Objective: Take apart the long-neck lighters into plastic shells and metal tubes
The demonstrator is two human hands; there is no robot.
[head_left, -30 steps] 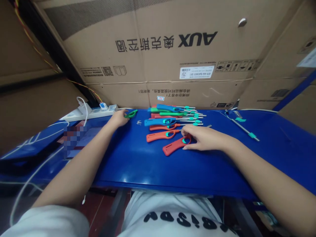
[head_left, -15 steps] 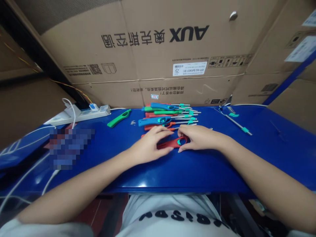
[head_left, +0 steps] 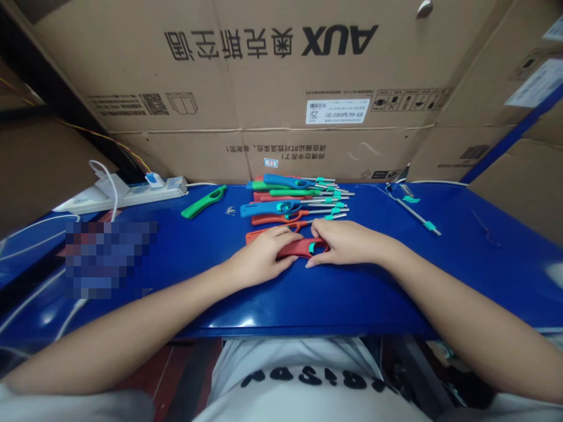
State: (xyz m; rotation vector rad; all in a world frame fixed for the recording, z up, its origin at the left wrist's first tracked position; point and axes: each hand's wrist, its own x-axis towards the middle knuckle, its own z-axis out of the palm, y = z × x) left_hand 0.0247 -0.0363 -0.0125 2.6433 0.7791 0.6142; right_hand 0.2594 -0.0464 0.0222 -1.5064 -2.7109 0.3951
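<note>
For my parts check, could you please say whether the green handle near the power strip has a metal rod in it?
Apparently not: the green handle lies on the blue table with no rod showing at its tip.

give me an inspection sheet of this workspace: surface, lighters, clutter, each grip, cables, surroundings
surface: blue tabletop, glossy, with light reflections
lighters: red handle at the front; lighter pile behind it, rods pointing right; green handle apart at left, no rod showing
clutter: small pieces beside the green handle, too small to identify; loose rod with a teal clip at right
left grip: closed on the red handle's left end
right grip: closed around its ring end
cables: white cable by the power strip, left
surroundings: cardboard behind, AUX print upside down
</note>
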